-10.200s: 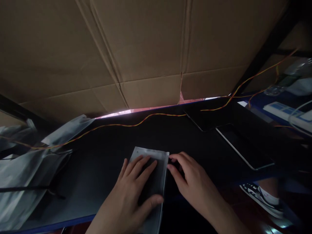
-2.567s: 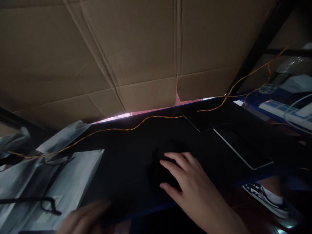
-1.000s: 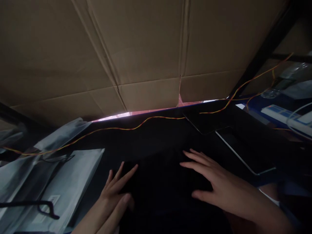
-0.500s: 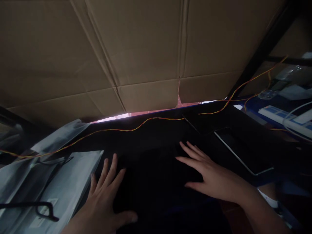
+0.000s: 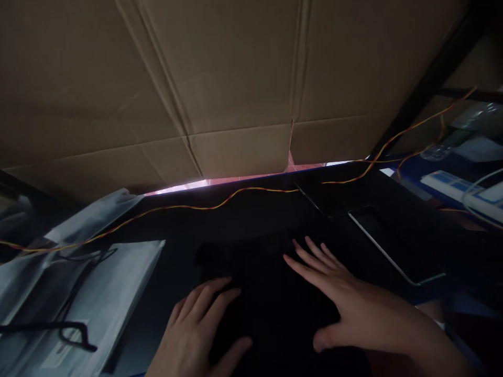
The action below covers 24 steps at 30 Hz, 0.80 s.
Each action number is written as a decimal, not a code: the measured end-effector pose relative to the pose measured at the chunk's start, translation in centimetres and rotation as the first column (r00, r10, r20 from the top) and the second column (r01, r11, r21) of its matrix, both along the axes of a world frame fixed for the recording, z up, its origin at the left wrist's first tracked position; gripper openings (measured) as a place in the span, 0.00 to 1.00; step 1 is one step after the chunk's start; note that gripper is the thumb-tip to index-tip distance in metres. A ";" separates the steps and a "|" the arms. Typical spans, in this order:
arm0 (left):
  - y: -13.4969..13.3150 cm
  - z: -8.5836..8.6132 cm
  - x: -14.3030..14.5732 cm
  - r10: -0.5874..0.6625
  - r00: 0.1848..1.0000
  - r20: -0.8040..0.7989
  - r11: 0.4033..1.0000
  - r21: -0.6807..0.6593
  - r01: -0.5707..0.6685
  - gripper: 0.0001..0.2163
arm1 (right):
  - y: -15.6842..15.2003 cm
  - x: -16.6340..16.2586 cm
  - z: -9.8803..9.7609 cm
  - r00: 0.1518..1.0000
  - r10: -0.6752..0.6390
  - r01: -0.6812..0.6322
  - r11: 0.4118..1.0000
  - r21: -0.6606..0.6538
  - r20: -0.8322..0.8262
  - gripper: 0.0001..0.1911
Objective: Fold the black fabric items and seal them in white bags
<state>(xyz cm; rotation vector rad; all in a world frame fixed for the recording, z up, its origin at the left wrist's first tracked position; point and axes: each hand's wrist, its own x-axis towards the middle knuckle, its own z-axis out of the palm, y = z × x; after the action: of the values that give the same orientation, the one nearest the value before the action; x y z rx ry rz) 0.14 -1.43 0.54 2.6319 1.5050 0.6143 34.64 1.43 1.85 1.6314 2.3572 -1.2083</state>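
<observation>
My left hand (image 5: 200, 324) is low in the middle of the view, its fingers bent a little and its thumb held apart. My right hand (image 5: 338, 293) lies to its right with the fingers spread. Between the two is a very dark, flat-looking black patch (image 5: 243, 256) on the black tabletop (image 5: 184, 225); its kind is too dark to make out. Neither hand visibly grips anything. A dark-screened phone or tablet (image 5: 393, 243) with a pale edge lies to the right of my right hand. Clear plastic bags (image 5: 126, 277) are left of my left hand.
A twisted red-and-yellow wire (image 5: 204, 208) runs along the back. Another thin dark panel (image 5: 320, 199) lies behind my right hand. Brown cardboard (image 5: 236, 78) stands behind the table. At right are a blue-and-white box (image 5: 459, 188) and a plastic bottle (image 5: 438, 152). Black-framed glasses or a bent rod (image 5: 78, 335) show lower left.
My left hand has moved right, away from the plastic bags, and its fingers are more bent. My right hand has shifted slightly, with its thumb lower. A darker patch now shows between them.
</observation>
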 end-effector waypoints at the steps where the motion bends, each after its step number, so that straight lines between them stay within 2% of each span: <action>1: 0.0 -0.2 -0.2 -0.014 0.999 -0.033 1.000 -0.009 0.014 0.29 | 0.2 0.1 0.1 1.000 -0.012 0.012 1.000 0.012 -0.010 0.66; 2: 0.0 -0.2 -0.4 -0.025 0.998 -0.054 1.000 -0.013 0.024 0.35 | 0.4 0.1 0.3 0.999 -0.037 0.039 0.998 0.050 -0.030 0.59; 3: 0.2 -0.1 -0.6 -0.030 0.998 -0.063 0.999 -0.021 0.029 0.37 | 0.6 -0.1 0.6 0.996 -0.070 0.076 0.991 0.109 -0.061 0.48; 5: 1.0 0.4 -0.6 -0.019 0.999 -0.045 0.997 -0.075 0.015 0.29 | 1.3 -0.7 1.1 0.986 -0.110 0.140 0.958 0.251 -0.129 0.24; 6: 1.6 0.7 -0.4 0.005 1.000 -0.031 0.993 -0.116 -0.009 0.22 | 1.8 -1.1 1.4 0.981 -0.116 0.160 0.935 0.315 -0.154 0.21; 7: 2.5 1.0 -0.3 0.037 0.999 -0.022 0.987 -0.157 -0.040 0.18 | 2.2 -1.6 1.5 0.980 -0.110 0.164 0.918 0.361 -0.165 0.20; 10: 5.3 1.3 0.2 0.136 0.990 -0.038 0.967 -0.213 -0.141 0.22 | 3.8 -2.8 1.6 0.988 -0.095 0.137 0.905 0.403 -0.124 0.27; 13: 7.0 0.9 0.3 0.200 0.977 -0.078 0.973 -0.098 -0.208 0.30 | 4.7 -3.6 1.3 0.990 -0.112 0.138 0.900 0.412 -0.088 0.37; 16: 6.8 -0.1 0.7 0.147 0.987 -0.067 0.989 0.047 -0.144 0.32 | 4.5 -4.2 0.8 0.982 -0.100 0.171 0.824 0.540 -0.158 0.34; 18: 6.1 -1.2 1.1 0.075 0.995 -0.070 0.994 0.079 -0.069 0.33 | 4.0 -4.5 0.1 0.985 -0.045 0.138 0.777 0.615 -0.165 0.30; 21: 5.4 -2.6 1.3 0.041 0.986 -0.163 0.994 0.107 -0.023 0.35 | 3.4 -4.6 -1.4 0.997 0.048 0.002 0.784 0.621 -0.064 0.34; 24: 5.3 -2.9 1.0 0.047 0.966 -0.254 0.992 0.127 -0.015 0.37 | 3.3 -4.5 -2.4 0.999 0.047 -0.042 0.809 0.586 0.008 0.40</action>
<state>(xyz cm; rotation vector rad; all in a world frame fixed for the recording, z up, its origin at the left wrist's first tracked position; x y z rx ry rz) 1.16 3.85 -2.36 2.8826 1.6241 0.3915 30.13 4.74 -0.57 1.6746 2.9475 -0.4759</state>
